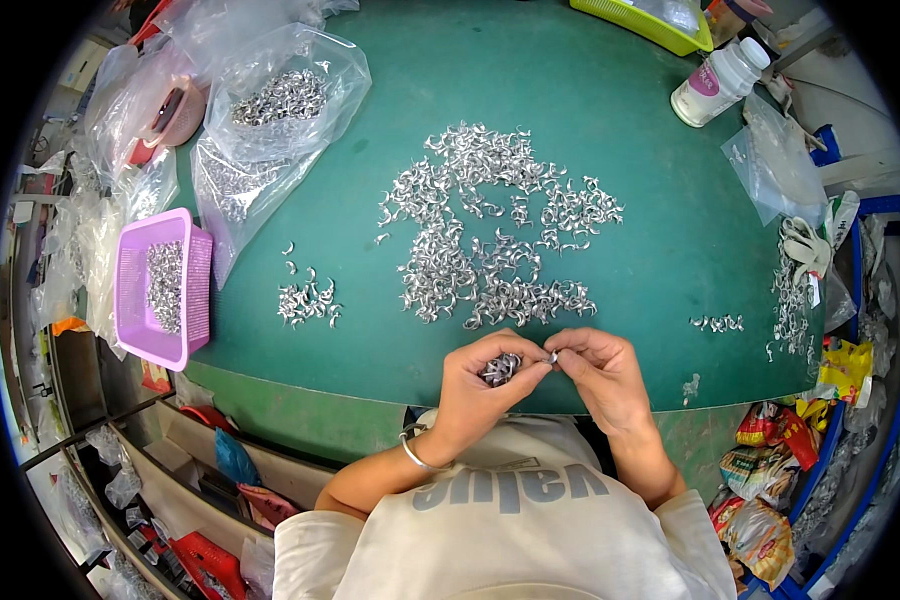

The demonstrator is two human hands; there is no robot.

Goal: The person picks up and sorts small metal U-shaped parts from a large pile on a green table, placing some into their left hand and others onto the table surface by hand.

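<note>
A heap of small curved silver metal pieces is cupped in the closed left hand. One such piece is pinched by the right hand, fingertips meeting the left. Just beyond both hands, a large scatter of the same pieces is spread on the green tabletop.

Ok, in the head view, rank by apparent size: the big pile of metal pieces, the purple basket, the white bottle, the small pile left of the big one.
1. big pile of metal pieces
2. purple basket
3. white bottle, though fisheye rim distortion makes this unsure
4. small pile
</note>
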